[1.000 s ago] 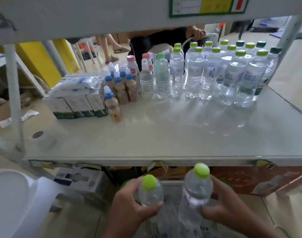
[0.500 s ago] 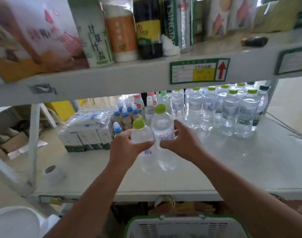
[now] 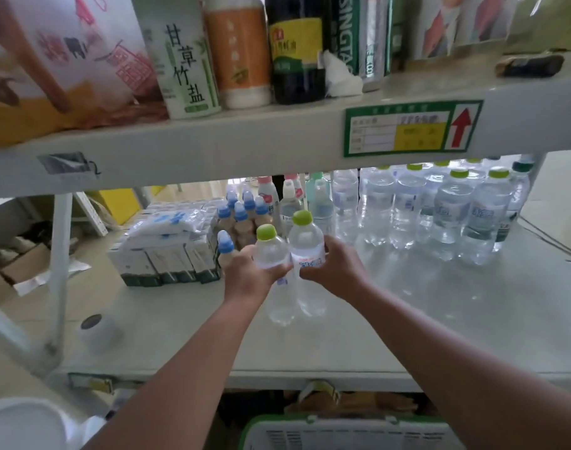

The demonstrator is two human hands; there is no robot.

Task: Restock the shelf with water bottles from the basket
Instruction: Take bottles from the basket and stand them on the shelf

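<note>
My left hand (image 3: 247, 271) grips a clear water bottle with a green cap (image 3: 271, 254), held upright over the middle shelf (image 3: 407, 319). My right hand (image 3: 334, 269) grips a second green-capped water bottle (image 3: 305, 245) right beside it, the two bottles touching. Their bases are at or just above the shelf surface. Several matching water bottles (image 3: 450, 212) stand in rows at the back right of the shelf. The green-rimmed white basket (image 3: 342, 430) sits below the shelf edge at the bottom of the view.
Small blue-capped bottles (image 3: 242, 219) and cartons under a wrapped pack (image 3: 167, 251) stand left of my hands. A tape roll (image 3: 97, 329) lies near the left post (image 3: 58, 271). The upper shelf (image 3: 245, 138) carries bottles and bags overhead.
Both hands lifted the two bottles from the basket up to the middle shelf and carried them a little further in. The view tilted upward, showing the upper shelf.
</note>
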